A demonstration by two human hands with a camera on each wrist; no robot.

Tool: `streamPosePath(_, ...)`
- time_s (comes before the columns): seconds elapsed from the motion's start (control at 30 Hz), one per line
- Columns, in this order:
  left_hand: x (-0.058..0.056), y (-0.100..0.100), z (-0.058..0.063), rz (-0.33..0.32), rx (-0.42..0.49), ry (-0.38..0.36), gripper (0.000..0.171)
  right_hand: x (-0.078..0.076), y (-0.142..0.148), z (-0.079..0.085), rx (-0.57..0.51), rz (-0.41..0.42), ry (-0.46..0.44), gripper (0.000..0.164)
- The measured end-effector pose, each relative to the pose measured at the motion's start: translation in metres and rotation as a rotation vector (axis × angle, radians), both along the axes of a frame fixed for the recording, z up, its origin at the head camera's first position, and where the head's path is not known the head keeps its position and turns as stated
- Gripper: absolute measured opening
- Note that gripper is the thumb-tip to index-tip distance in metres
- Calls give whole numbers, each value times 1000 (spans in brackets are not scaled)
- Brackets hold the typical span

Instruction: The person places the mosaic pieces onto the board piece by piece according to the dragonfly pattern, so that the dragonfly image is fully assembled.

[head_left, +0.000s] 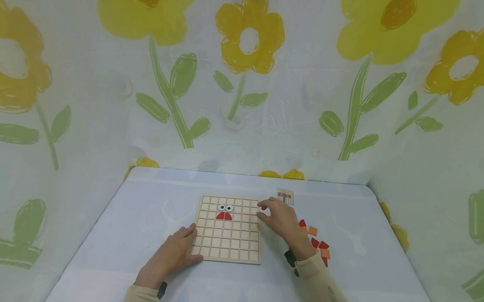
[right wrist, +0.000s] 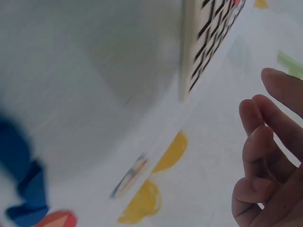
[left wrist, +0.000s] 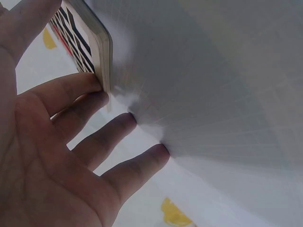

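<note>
A square wooden grid board (head_left: pixel 226 242) lies on the table in the head view. Two eye tiles (head_left: pixel 225 208) sit in its upper cells, with two red rounded tiles (head_left: pixel 224 216) directly below them. My left hand (head_left: pixel 174 251) rests at the board's near left corner, fingers extended; in the left wrist view, the left hand (left wrist: pixel 61 137) touches the board edge (left wrist: pixel 103 52) and the tabletop. Above the board's right edge hovers my right hand (head_left: pixel 281 218), its fingers loosely bent. The right wrist view shows nothing between the right hand's (right wrist: pixel 272 156) thumb and fingers.
Right of the board lie loose red tiles (head_left: pixel 324 245) and orange tiles (head_left: pixel 313 231). Dark pieces (head_left: pixel 290 257) are partly hidden by the right forearm. A small pattern card (head_left: pixel 285 195) lies beyond the right hand. Flower-printed cloth (head_left: pixel 242 137) surrounds the table.
</note>
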State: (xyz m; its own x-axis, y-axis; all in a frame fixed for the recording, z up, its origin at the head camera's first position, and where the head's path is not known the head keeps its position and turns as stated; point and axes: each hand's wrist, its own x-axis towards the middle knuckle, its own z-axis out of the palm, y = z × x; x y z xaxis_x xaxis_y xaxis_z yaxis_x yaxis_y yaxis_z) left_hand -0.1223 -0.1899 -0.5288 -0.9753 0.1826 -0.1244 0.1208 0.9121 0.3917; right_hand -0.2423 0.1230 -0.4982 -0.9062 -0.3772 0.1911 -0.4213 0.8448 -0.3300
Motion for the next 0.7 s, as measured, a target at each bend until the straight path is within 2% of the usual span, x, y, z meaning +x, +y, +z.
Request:
streamPosePath(0.17, -1, -1, -1, -5, -9, -5, 88, 2, 31, -2, -3, -71, 9, 30)
streamPosePath(0.3, -1, 0, -1, -2, -10, -5, 88, 2, 57, -5, 23, -132, -3, 38)
streamPosePath(0.4, 0, 1, -1, 3, -6, -2, 89, 3, 76, -5, 38, -192, -59, 45)
streamPosePath(0.5, 0, 2, 1, 6, 1, 0, 89, 3, 93, -5, 40, -253, -151, 51)
streamPosePath(0.7, 1, 2, 4, -8, -4, 0, 87, 2, 112, -8, 50, -311, -279, 45)
